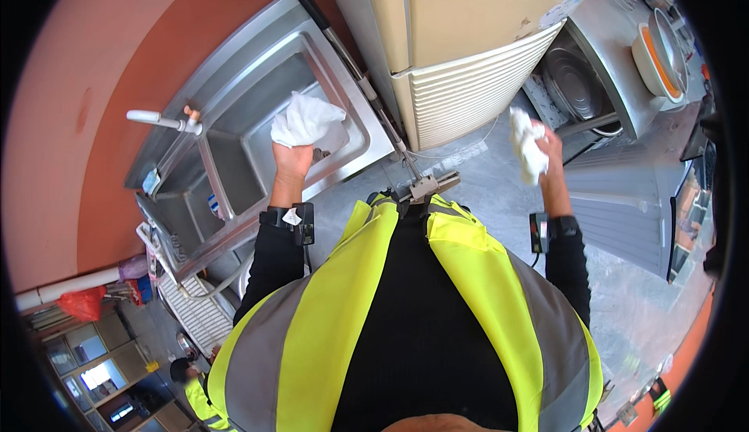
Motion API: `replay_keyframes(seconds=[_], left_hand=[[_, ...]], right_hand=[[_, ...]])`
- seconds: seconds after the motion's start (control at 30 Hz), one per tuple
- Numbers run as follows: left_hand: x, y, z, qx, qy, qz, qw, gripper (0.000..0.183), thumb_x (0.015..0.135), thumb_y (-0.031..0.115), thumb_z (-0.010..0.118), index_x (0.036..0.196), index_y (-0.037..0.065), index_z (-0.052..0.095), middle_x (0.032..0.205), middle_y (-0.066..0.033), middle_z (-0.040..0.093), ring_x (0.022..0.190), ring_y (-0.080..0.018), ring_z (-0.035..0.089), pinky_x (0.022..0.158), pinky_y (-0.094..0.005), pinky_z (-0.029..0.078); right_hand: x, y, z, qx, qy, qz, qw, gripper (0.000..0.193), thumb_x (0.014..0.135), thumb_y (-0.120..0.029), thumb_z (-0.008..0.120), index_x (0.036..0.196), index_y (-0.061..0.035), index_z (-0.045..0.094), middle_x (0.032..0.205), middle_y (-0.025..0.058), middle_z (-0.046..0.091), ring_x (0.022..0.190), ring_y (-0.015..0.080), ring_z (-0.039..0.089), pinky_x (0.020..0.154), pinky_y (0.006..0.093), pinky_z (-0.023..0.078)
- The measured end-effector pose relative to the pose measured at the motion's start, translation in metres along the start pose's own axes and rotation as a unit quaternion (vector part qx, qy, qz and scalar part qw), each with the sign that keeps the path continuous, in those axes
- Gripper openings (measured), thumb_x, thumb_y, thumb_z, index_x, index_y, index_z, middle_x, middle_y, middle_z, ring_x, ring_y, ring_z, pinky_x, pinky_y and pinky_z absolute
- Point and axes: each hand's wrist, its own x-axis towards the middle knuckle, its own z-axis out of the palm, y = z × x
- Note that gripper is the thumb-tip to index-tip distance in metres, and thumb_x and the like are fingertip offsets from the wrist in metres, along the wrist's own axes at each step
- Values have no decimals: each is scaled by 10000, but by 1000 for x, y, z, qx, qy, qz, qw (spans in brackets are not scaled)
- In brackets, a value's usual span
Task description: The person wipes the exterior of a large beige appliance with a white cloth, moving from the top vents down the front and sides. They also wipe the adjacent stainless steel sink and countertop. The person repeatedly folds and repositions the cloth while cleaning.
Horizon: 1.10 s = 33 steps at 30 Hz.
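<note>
Over the right basin of the stainless steel sink, my left hand holds a crumpled white cloth. The cloth covers most of its fingers. Out to the right, my right hand grips a second white cloth, bunched up and hanging in front of the fingers. This hand is above the grey floor, between the ribbed lower part of a beige fridge and a grey panelled box. Something dark lies in the basin close to my left wrist, too small to make out.
A white tap sticks out at the sink's back edge. Between sink and fridge leans a long pole with a metal clamp-like end near my waist. Bowls stand on a steel counter at right. Another person in a yellow vest is at lower left.
</note>
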Motion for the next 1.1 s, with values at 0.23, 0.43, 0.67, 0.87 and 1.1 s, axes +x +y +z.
replay_keyframes(seconds=[0.23,0.43,0.67,0.87,1.1], left_hand=[[-29,-31,18,4,7,-109,994,546,956,392,374,1360,24,380,1366,-122,450,1269,-276,413,1084,-435,290],[-33,-73,49,-79,-35,-193,977,638,937,489,354,1400,52,325,1421,-135,381,1307,-332,350,1086,-497,246],[-28,-69,41,-181,-128,-264,939,772,871,632,368,1402,74,326,1435,-143,355,1334,-348,298,1096,-532,190],[-33,-62,3,-32,-142,-256,956,646,848,514,566,1266,33,459,1224,-143,547,1148,-288,520,1008,-438,385],[-50,-47,-57,-96,-121,-390,908,464,850,220,583,1237,-11,473,1153,-172,583,1045,-309,591,940,-416,459]], right_hand=[[-50,32,-28,31,-124,180,975,367,727,-64,579,1083,26,602,938,99,659,771,178,645,711,280,529],[-38,-9,73,-73,-356,195,911,504,662,-41,546,1164,-20,581,1090,78,607,969,137,577,842,252,459],[-29,-13,197,-222,-336,93,910,382,685,-68,610,1066,-39,624,1007,35,619,925,121,565,832,258,446],[-24,18,282,-407,-251,-163,863,407,701,-181,692,1072,-38,605,1024,167,604,923,318,606,821,357,483],[-21,44,306,-384,-444,-125,800,544,726,-288,745,1178,-49,559,1110,167,556,1028,311,555,886,352,452]])
